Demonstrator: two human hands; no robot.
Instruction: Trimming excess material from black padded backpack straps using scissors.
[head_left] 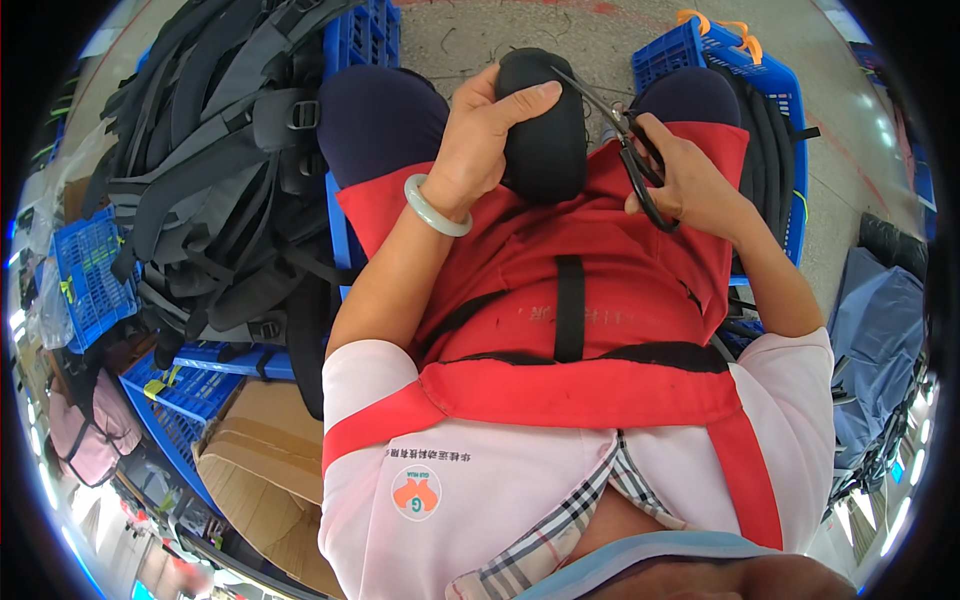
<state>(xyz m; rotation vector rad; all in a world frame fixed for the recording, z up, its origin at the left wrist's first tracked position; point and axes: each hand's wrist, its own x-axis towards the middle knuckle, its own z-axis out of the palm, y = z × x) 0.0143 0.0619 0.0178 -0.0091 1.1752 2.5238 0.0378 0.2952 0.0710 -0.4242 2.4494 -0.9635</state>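
My left hand point(478, 140) is closed around a black, rounded, padded piece point(548, 155), with the thumb laid across its upper face. A white bangle point(437, 206) circles that wrist. In my right hand point(697, 182) is a pair of scissors point(638, 172) with dark handles. Its blades slant up to the left, and the tips lie at the upper right part of the padded piece. Whether the tips touch it, and whether a thread lies between them, is too small to tell. Both hands are above my lap, over a red apron point(500, 335).
To the left, black and grey backpack straps point(225, 165) are heaped high beside my leg. A blue crate point(795, 215) on the right holds black padded pieces point(768, 145). Further out are a cardboard box point(265, 440), a blue basket point(92, 278) and blue-grey fabric point(880, 330).
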